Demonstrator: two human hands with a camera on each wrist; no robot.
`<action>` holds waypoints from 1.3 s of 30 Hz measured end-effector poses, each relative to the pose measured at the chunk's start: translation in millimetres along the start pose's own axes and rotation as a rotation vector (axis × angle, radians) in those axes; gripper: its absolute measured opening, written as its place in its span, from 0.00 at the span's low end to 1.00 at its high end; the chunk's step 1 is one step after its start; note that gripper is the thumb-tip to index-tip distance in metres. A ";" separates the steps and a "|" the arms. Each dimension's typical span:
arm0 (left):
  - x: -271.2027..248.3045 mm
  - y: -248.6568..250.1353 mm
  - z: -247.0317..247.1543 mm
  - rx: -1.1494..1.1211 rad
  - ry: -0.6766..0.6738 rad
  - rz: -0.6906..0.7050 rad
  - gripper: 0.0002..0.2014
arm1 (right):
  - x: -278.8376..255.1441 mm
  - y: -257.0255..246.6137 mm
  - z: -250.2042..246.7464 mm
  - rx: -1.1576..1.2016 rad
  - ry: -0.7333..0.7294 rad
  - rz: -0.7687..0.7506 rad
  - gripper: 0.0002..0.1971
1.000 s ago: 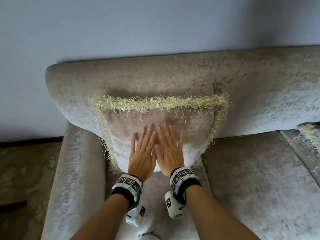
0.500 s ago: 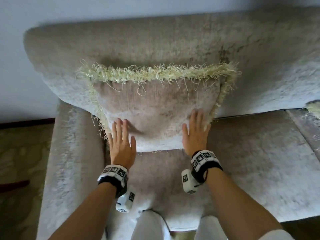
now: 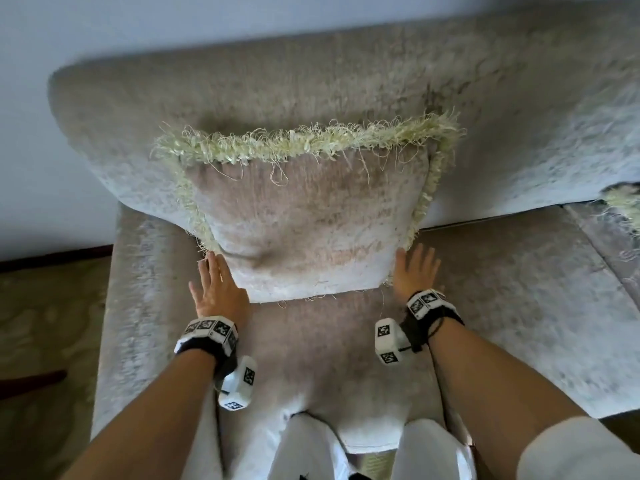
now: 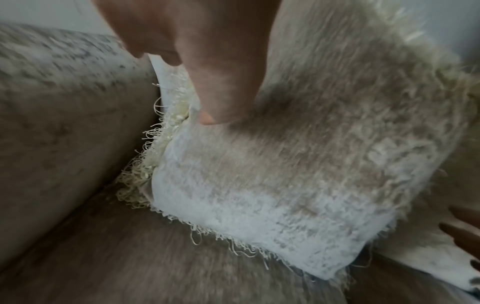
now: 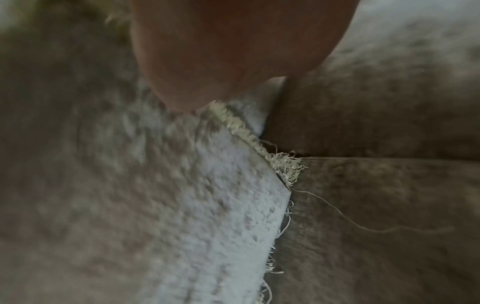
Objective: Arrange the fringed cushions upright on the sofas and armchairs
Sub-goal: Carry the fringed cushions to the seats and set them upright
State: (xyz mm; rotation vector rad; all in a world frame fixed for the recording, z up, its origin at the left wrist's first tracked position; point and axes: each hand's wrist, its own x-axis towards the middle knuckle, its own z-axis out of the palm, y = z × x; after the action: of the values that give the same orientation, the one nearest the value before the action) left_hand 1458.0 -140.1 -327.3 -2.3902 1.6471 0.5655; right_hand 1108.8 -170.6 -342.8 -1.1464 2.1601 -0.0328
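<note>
Pale wall behind, and the plush beige velvet sofa (image 3: 346,81) is filling the view. Its square beige cushion with the shaggy cream fringe (image 3: 311,220) is standing upright against the backrest in the left corner. The left hand (image 3: 218,292) and right hand (image 3: 414,271) are lying flat with straight fingers at its lower corners, grasping nothing. It's looking soft and light, denting easily; gripping the side edges should be steadiest, not the loose fringe.

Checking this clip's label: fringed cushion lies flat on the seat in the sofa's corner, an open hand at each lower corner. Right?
Not flat: the head view shows the fringed cushion upright against the sofa backrest. Left hand and right hand are open at its lower corners, as stated.
</note>
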 end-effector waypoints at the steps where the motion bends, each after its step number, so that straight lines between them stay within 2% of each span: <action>1: -5.5 3.4 -3.2 -0.019 -0.009 0.013 0.40 | -3.9 0.3 -6.8 0.044 0.011 0.009 0.37; 8: -60.1 43.9 -46.9 -0.024 -0.011 0.179 0.37 | -82.2 -25.5 -59.7 -0.011 0.061 -0.299 0.34; 14: -104.3 66.8 -106.2 -0.012 0.034 0.233 0.35 | -125.6 -31.2 -117.4 -0.060 0.096 -0.391 0.34; 19: -144.1 98.2 -136.5 0.002 0.028 0.313 0.34 | -159.8 -15.0 -164.4 -0.057 0.109 -0.431 0.35; 23: -180.3 140.1 -153.9 0.023 0.000 0.394 0.32 | -177.7 10.9 -205.1 -0.023 0.116 -0.418 0.35; 30: -228.2 228.7 -178.1 0.014 0.085 0.483 0.30 | -185.5 65.6 -280.6 0.013 0.181 -0.452 0.32; 39: -303.8 390.1 -185.5 0.110 0.159 0.689 0.29 | -176.3 202.6 -399.4 0.118 0.345 -0.368 0.32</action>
State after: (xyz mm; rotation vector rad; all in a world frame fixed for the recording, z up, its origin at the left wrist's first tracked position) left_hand 1039.2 -89.8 -9.6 -1.7866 2.5034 0.3620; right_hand 798.5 -27.9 -3.6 -1.5413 2.1670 -0.5501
